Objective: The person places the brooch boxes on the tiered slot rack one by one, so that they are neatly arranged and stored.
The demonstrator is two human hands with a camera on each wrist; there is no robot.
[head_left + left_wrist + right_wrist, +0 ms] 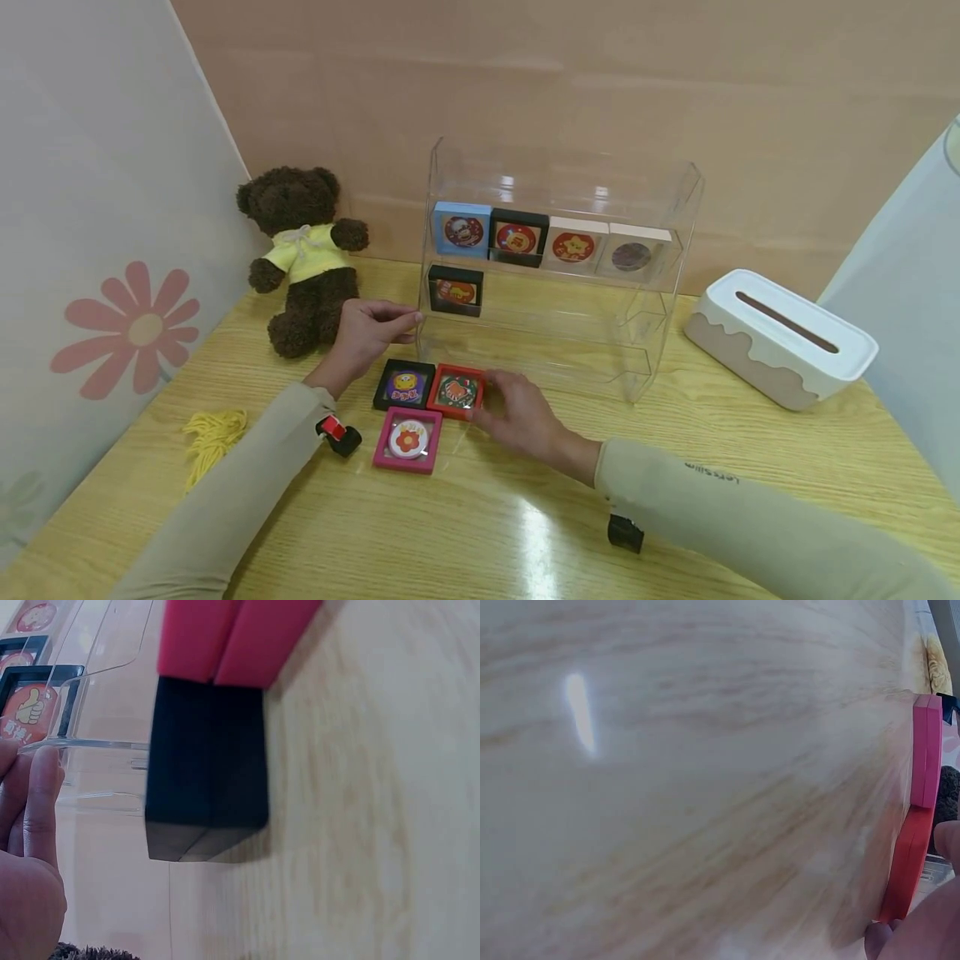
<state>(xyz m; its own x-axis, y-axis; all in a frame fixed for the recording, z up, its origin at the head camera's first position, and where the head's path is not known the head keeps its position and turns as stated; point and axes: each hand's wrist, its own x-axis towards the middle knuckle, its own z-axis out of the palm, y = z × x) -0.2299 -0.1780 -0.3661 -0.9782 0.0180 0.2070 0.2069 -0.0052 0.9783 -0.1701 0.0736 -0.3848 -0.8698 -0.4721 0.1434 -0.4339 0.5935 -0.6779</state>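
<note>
Apparently, the step in hand is taking up a framed badge from the table beside the clear rack [540, 321]. Leftmost, the left hand [367, 333] pinches the rack's left front edge between thumb and fingers, which seems meant to steady it. Just right of and nearer than that hand, the black frame [405, 385] lies flat, free of any fingers, with the pink frame [407, 440] flat on its near side. Next comes the red frame [456, 392], flat on the table in front of the rack's left part, its left edge against the black frame and its near left corner by the pink one. At its right side the right hand [517, 417] grasps it, fingertips at the far corner and thumb at the near one, so the frame sits to the left of the palm. To my judgement, the next move calls for a secure hold on those edges and a gentle lift that leaves the two neighbouring frames undisturbed.
</note>
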